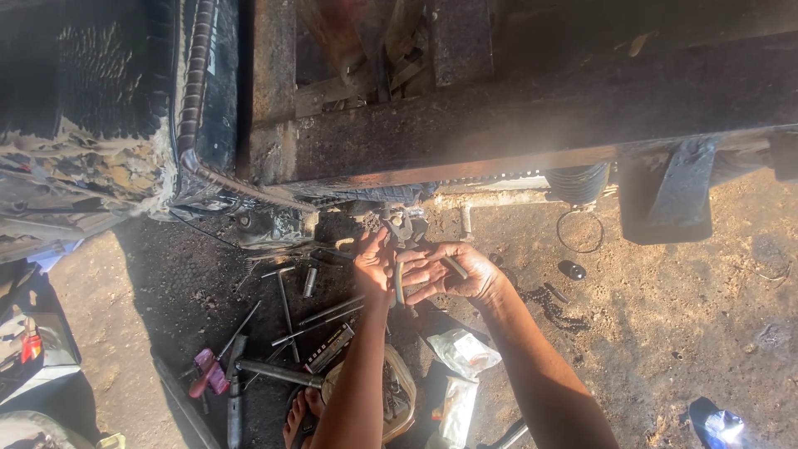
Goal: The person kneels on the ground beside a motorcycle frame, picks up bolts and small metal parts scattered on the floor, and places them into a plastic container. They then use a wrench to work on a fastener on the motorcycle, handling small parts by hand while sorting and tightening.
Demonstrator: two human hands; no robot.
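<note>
Outdoor repair yard: scattered tools (287, 320), vehicle chassis (532, 125), dirt.

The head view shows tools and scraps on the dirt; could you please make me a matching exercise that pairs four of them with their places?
Things:
1. wire ring
2. pink-handled tool
3. white bag
4. blue wrapper

Places:
A. bottom right corner
B. under the dark beam, right of the hands
C. between the forearms
D. lower left, among the tools

Pairs: 1-B, 2-D, 3-C, 4-A
</note>
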